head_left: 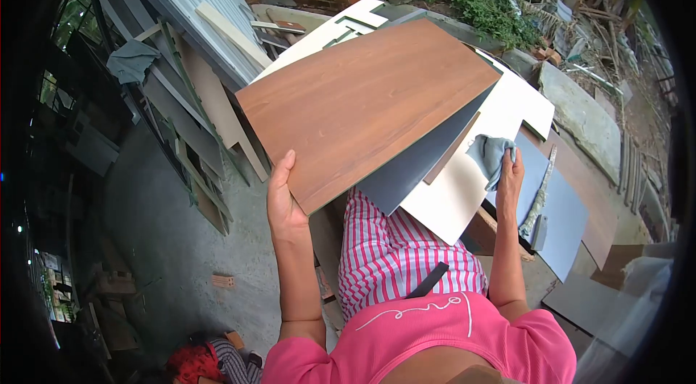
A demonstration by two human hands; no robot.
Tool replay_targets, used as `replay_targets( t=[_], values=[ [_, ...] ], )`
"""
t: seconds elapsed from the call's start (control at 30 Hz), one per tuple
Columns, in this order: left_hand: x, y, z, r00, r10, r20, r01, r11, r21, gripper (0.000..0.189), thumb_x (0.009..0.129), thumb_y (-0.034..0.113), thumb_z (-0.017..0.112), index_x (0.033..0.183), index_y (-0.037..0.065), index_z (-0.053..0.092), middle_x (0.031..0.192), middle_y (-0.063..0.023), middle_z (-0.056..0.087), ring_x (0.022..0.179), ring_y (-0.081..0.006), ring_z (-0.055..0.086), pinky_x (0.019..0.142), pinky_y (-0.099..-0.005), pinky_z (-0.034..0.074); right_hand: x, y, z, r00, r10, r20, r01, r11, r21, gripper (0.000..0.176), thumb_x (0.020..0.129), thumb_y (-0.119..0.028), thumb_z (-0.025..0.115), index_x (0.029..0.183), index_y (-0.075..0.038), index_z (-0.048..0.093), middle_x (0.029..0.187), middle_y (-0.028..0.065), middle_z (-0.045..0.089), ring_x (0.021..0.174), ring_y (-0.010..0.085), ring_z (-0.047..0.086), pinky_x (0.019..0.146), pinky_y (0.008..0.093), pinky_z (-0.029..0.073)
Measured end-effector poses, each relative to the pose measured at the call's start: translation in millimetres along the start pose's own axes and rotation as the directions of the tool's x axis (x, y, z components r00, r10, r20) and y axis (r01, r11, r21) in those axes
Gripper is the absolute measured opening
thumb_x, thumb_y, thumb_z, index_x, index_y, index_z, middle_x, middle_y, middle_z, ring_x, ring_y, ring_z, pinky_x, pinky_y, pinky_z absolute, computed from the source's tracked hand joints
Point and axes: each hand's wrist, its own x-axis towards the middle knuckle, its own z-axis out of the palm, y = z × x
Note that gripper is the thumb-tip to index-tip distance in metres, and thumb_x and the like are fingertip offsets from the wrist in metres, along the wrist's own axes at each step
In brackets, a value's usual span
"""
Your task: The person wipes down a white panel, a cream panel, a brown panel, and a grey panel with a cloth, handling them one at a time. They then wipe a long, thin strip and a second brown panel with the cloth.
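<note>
My left hand (286, 199) grips the near left corner of a brown wood-grain board (366, 112), thumb on its top face. The board is tilted and lies over other panels. Under its right side shows a dark grey board (409, 166), with a narrow brown strip (451, 150) beside it. Beneath these spreads a cream-white panel (458, 192) with notched cutouts. My right hand (510, 177) is closed around a crumpled grey-blue cloth (490, 155), above the right part of the white panel.
A crusted stick (540, 192) lies across a blue-grey board (562, 217) on the right. Corrugated metal sheeting (192, 3) and several leaning boards (199, 94) stand at the left, with another cloth (133, 61) draped there. A brick (223, 281) lies on the concrete floor (174, 232).
</note>
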Motion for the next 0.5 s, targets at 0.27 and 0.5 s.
replay_targets(
  t=[0.27,0.5],
  values=[
    [-65.0,-78.7,-33.1,0.970,-0.227,-0.087,0.230,0.973,0.031,0.042,0.084,0.015,0.058,0.123,0.003,0.046,0.115,-0.0095,0.055,0.106,-0.0213,0.054,0.091,-0.0354,0.045,-5.4,3.8,-5.2,0.923,0.381,0.052,-0.385,0.915,0.122,0.051,0.088,-0.045,0.054,0.115,-0.001,0.050,0.094,0.0056,0.059,0.076,0.0104,0.057,0.060,0.0254,0.045],
    [-63.6,-129.8,-71.1,0.941,-0.337,-0.014,0.337,0.941,-0.014,0.049,0.087,0.018,0.057,0.131,0.008,0.039,0.124,-0.0063,0.048,0.116,-0.0181,0.045,0.095,-0.0358,0.040,14.9,20.2,-14.8,0.955,0.295,0.018,-0.294,0.940,0.174,0.039,0.089,-0.031,0.057,0.113,-0.001,0.050,0.100,0.0052,0.059,0.086,0.0125,0.058,0.073,0.0269,0.048]
  ],
)
